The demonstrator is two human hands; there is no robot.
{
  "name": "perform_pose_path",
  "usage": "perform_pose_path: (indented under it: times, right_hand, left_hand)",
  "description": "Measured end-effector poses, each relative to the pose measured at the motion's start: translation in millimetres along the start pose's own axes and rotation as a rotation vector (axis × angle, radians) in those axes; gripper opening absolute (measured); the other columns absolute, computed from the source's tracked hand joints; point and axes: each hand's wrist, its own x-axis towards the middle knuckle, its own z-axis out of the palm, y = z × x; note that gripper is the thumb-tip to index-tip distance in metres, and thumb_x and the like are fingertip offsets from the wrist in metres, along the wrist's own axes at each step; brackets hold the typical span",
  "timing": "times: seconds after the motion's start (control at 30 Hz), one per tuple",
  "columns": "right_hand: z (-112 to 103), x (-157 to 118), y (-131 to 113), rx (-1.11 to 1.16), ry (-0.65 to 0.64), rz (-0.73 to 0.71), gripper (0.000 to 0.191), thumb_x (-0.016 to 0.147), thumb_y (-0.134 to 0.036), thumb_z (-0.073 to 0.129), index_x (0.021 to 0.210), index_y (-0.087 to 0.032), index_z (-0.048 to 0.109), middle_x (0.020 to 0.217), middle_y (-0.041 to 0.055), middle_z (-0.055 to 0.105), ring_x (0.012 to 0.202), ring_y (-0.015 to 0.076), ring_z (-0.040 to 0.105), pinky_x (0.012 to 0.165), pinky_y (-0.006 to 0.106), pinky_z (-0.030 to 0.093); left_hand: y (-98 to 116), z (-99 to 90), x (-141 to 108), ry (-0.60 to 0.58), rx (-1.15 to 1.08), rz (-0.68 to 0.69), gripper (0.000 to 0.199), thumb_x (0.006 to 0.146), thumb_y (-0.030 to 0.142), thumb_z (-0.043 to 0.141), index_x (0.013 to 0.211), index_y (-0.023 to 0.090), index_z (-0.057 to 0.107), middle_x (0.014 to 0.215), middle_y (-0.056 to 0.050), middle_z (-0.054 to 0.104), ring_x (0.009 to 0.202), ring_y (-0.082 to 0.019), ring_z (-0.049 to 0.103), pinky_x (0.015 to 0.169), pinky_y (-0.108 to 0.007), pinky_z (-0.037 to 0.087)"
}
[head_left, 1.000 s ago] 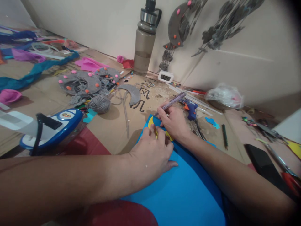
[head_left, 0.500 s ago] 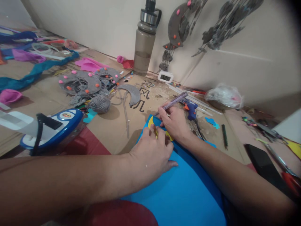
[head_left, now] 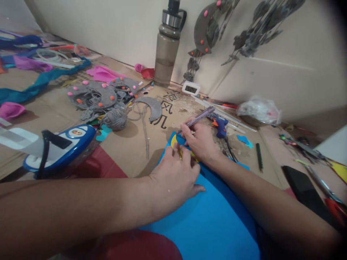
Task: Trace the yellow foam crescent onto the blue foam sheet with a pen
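Observation:
A large blue sheet (head_left: 217, 213) lies in front of me, with a yellow curved piece (head_left: 174, 141) on its far corner. Over that piece my left hand (head_left: 176, 173) presses down, its fingers apart and its thumb on the blue sheet. My right hand (head_left: 199, 139) grips a purple pen (head_left: 199, 117), whose tip is by the far end of the yellow piece. Part of the yellow piece is hidden under my fingers.
Behind the hands are a blue glue gun (head_left: 221, 127), a small clock (head_left: 191, 88) and a bottle (head_left: 166, 54). Grey crescents and yarn (head_left: 115, 118) lie left, near a blue device (head_left: 62, 148). A phone (head_left: 303, 187) and scissors (head_left: 334, 209) are at right.
The pen's upper end has shifted slightly left, and my right hand has moved a little with it. My left hand stays in place.

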Motion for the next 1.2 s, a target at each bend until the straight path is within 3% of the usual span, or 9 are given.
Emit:
perform_pose_path:
  times: [0.9,1.2]
  right_hand:
    - [-1.1,-0.8,-1.1,-0.011,0.024,0.004,0.025,0.094,-0.038,0.048,0.081,-0.019,0.059,0.073,0.0056,0.066,0.069,0.0192,0.066,0.058,0.028,0.049]
    - [-11.9,-8.3,0.5,0.146,0.080,-0.032,0.033,0.095,-0.052,0.050,0.095,-0.021,0.059,0.078,0.0035,0.066,0.069,0.0170,0.064,0.061,0.028,0.053]
  left_hand:
    - [-0.5,-1.6,0.4,-0.026,-0.002,0.001,0.056,0.088,0.067,0.056,0.103,0.016,0.070,0.114,-0.026,0.067,0.109,-0.047,0.063,0.081,-0.053,0.048]
    - [-3.9,-3.6,1.2,-0.057,0.032,0.028,0.061,0.092,0.065,0.051,0.116,0.013,0.069,0.109,-0.026,0.067,0.109,-0.045,0.063,0.081,-0.052,0.050]
